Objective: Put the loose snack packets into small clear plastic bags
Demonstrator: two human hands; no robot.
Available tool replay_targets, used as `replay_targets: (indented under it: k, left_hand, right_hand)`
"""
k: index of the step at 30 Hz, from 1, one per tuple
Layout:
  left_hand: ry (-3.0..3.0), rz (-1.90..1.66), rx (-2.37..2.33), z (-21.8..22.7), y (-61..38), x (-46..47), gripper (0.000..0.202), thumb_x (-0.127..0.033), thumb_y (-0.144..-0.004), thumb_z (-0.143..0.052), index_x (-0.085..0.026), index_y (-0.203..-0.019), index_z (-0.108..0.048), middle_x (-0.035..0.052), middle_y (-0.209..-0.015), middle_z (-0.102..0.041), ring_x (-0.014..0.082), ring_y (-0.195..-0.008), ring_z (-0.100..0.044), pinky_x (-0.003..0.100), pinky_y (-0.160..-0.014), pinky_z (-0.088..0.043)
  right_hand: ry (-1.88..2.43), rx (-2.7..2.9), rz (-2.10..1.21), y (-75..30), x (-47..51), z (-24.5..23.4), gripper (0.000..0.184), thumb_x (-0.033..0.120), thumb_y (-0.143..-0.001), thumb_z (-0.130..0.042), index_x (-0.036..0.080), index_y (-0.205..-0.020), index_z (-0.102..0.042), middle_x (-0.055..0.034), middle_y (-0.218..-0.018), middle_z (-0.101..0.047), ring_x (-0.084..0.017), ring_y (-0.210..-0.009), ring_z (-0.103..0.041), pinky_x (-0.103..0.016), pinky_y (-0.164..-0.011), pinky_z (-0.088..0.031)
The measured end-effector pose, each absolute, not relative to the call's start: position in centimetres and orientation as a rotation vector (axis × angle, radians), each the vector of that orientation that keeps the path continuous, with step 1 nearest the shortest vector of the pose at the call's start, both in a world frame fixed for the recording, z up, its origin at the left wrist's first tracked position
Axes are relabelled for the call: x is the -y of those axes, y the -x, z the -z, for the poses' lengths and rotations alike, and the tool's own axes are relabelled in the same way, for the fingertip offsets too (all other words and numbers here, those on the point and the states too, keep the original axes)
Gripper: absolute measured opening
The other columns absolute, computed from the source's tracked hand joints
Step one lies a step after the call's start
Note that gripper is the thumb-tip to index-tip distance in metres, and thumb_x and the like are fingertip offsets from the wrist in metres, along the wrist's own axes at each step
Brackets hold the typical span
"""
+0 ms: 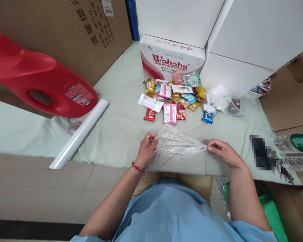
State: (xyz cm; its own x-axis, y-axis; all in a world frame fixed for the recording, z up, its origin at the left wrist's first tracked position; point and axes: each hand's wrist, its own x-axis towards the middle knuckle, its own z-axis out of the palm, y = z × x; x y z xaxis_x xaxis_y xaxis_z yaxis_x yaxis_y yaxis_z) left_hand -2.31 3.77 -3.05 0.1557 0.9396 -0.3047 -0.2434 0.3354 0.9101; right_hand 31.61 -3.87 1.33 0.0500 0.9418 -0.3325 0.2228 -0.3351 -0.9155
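Observation:
A crinkled clear plastic bag (178, 143) is stretched between my two hands, just above the front of the cloth-covered table. My left hand (148, 148) pinches its left end, fingers closed. At the other end, where the plastic narrows to a point, my right hand (222, 150) grips it between thumb and fingertips. Beyond the bag lies a heap of small wrapped snacks, among them a pink-and-white packet (169, 114), a red packet (149, 114), a white packet (150, 103) and a blue packet (207, 116).
Behind the snacks stands a Wahaba box (147, 50). White crumpled plastic (218, 95) and a clear container (234, 107) sit to their right. On the left are a red jug (53, 74) and a white roll (80, 132); on the right, bottles (301, 143) and keys (284, 171).

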Motion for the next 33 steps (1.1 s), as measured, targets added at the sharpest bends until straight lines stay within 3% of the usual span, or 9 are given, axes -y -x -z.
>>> replay_targets:
  k: [5, 7, 13, 17, 20, 23, 25, 28, 33]
  left_hand:
    - [-0.825, -0.977, -1.013, 3.2, 1.6, -3.4, 0.040, -0.055, -0.084, -0.073, -0.022, -0.089, -0.051, -0.0109, -0.062, -0.041, 0.0049, -0.043, -0.034, 0.019, -0.041, -0.032]
    - [-0.831, -0.995, -1.000, 3.2, 1.3, -3.1, 0.040, -0.056, -0.085, -0.072, -0.023, -0.091, -0.051, -0.0106, -0.064, -0.042, 0.0052, -0.044, -0.036, 0.020, -0.043, -0.037]
    - [-0.899, -1.008, -1.021, 2.6, 0.2, -2.0, 0.042, -0.060, -0.088, -0.068, -0.023, -0.096, -0.051, -0.0089, -0.068, -0.045, 0.0057, -0.048, -0.038, 0.019, -0.045, -0.036]
    - [-0.910, -1.023, -0.898, 2.5, 0.0, -1.4, 0.041, -0.060, -0.093, -0.061, -0.023, -0.107, -0.050, -0.0092, -0.067, -0.047, 0.0068, -0.050, -0.044, 0.020, -0.050, -0.038]
    - [-0.875, -1.084, -0.854, 2.7, 0.2, -0.9, 0.058, -0.052, -0.081, -0.079, -0.025, -0.120, -0.046, -0.0063, -0.083, -0.057, 0.0083, -0.064, -0.056, 0.022, -0.063, -0.049]
    - [-0.880, -1.054, -0.961, 3.0, 0.5, -0.3, 0.060, -0.043, -0.068, -0.089, -0.022, -0.110, -0.053, -0.0028, -0.092, -0.062, 0.0091, -0.071, -0.060, 0.024, -0.070, -0.051]
    - [-0.900, -0.993, -1.032, 3.3, 0.6, -0.2, 0.042, -0.047, -0.074, -0.083, -0.019, -0.094, -0.058, -0.0032, -0.078, -0.062, 0.0094, -0.064, -0.058, 0.024, -0.065, -0.048]
    - [-0.897, -0.958, -1.068, 3.7, 0.8, -0.4, 0.035, -0.051, -0.082, -0.075, -0.018, -0.084, -0.063, -0.0042, -0.062, -0.058, 0.0098, -0.056, -0.053, 0.024, -0.058, -0.042]
    - [-0.771, -1.045, -1.008, 3.5, 0.9, -0.9, 0.038, -0.054, -0.083, -0.074, -0.020, -0.086, -0.058, -0.0004, -0.079, -0.068, 0.0093, -0.063, -0.057, 0.024, -0.063, -0.045]
  right_hand:
    - [1.889, 1.057, -0.738, -29.8, 3.8, -1.1, 0.030, 0.049, -0.078, -0.080, 0.022, -0.086, -0.071, -0.0027, -0.082, -0.067, -0.018, -0.071, -0.053, -0.030, -0.066, -0.042]
    - [1.814, 1.035, -0.651, -26.7, 3.7, -1.6, 0.025, 0.048, -0.083, -0.075, 0.024, -0.090, -0.070, -0.0023, -0.083, -0.067, -0.018, -0.072, -0.054, -0.030, -0.066, -0.042]
    - [1.517, 1.308, -1.110, -16.2, 2.3, -2.2, 0.022, 0.046, -0.088, -0.072, 0.025, -0.084, -0.073, -0.0001, -0.072, -0.064, -0.015, -0.061, -0.049, -0.028, -0.059, -0.038]
    - [1.379, 1.198, -1.371, -13.5, 0.8, -0.7, 0.025, 0.049, -0.087, -0.072, 0.025, -0.080, -0.069, -0.0002, -0.070, -0.068, -0.017, -0.063, -0.058, -0.030, -0.064, -0.045]
    - [1.395, 1.079, -1.381, -13.3, 0.3, 0.2, 0.029, 0.050, -0.084, -0.073, 0.025, -0.073, -0.064, 0.0003, -0.067, -0.066, -0.017, -0.065, -0.060, -0.030, -0.065, -0.046]
    - [1.478, 1.006, -1.317, -13.5, 0.4, 0.7, 0.030, 0.050, -0.078, -0.077, 0.023, -0.071, -0.065, 0.0015, -0.067, -0.064, -0.015, -0.061, -0.053, -0.027, -0.058, -0.041]
    - [1.495, 0.942, -1.343, -13.7, 0.5, 0.8, 0.034, 0.052, -0.075, -0.079, 0.022, -0.071, -0.064, 0.0041, -0.060, -0.056, -0.012, -0.054, -0.044, -0.025, -0.051, -0.034]
    - [1.460, 0.833, -1.514, -14.0, 0.8, 0.1, 0.043, 0.058, -0.071, -0.082, 0.021, -0.072, -0.060, 0.0094, -0.052, -0.040, -0.007, -0.045, -0.027, -0.023, -0.043, -0.019]
    - [1.284, 0.644, -1.824, -15.0, 1.2, -2.4, 0.051, 0.058, -0.067, -0.086, 0.021, -0.074, -0.052, 0.0102, -0.058, -0.043, -0.002, -0.042, -0.021, -0.018, -0.039, -0.012]
